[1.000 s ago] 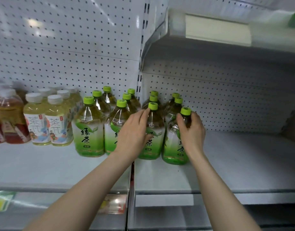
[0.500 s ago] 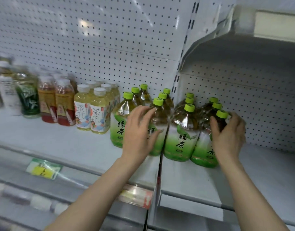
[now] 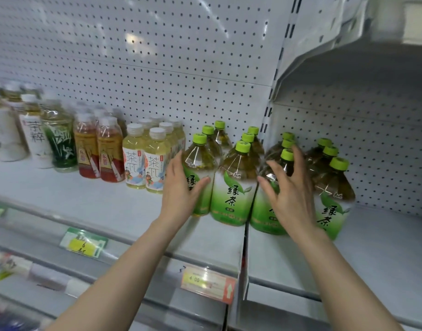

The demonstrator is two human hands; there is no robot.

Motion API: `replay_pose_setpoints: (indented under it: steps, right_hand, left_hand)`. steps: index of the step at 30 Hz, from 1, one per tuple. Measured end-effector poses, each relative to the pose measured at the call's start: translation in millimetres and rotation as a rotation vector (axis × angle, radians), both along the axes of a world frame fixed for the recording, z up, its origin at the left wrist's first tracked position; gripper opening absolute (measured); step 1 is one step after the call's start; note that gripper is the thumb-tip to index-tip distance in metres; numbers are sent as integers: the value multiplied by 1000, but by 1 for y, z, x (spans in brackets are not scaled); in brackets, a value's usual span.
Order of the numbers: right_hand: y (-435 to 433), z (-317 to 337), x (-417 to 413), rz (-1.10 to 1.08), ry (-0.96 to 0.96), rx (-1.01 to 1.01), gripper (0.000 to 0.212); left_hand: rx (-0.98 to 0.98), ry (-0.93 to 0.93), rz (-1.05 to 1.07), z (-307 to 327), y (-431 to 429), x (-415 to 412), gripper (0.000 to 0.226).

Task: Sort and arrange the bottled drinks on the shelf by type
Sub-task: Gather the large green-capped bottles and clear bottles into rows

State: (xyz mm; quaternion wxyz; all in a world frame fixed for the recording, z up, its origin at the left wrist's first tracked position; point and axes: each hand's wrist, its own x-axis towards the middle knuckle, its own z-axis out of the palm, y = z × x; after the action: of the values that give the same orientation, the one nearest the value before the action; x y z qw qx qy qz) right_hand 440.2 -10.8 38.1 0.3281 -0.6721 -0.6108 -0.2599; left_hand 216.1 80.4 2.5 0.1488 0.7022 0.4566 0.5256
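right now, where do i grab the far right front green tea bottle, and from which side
Probably the narrow neck under its green cap, from the right: the green tea bottle stands upright, its body is broad, and the neighbour bottle under the right hand crowds its left.

绿茶 on green-capped bottles [image 3: 232, 194], 4 00 on price tag [image 3: 207, 281]

Head-worn view, close, facing shelf [image 3: 97, 204] (angled downward)
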Motion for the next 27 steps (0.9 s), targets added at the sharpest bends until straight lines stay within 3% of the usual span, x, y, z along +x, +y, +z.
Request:
replay_pose_setpoints:
  steps: [10,18,24,27]
  right_hand:
    - [5,0,1,-58,-65,28,36]
    - [9,0,-18,-146,69,49,36]
    - [25,13,-105,-99,286,414,39]
    - [57,24,-189,44,288,358,35]
  left_hand:
    - [-30,-36,19,0,-8,4,93]
    - [-86,168,-216,2,-5,-72,67]
    - [37,269,-191,3,29,-159,47]
    - [70,310,-180,11,53,-223,45]
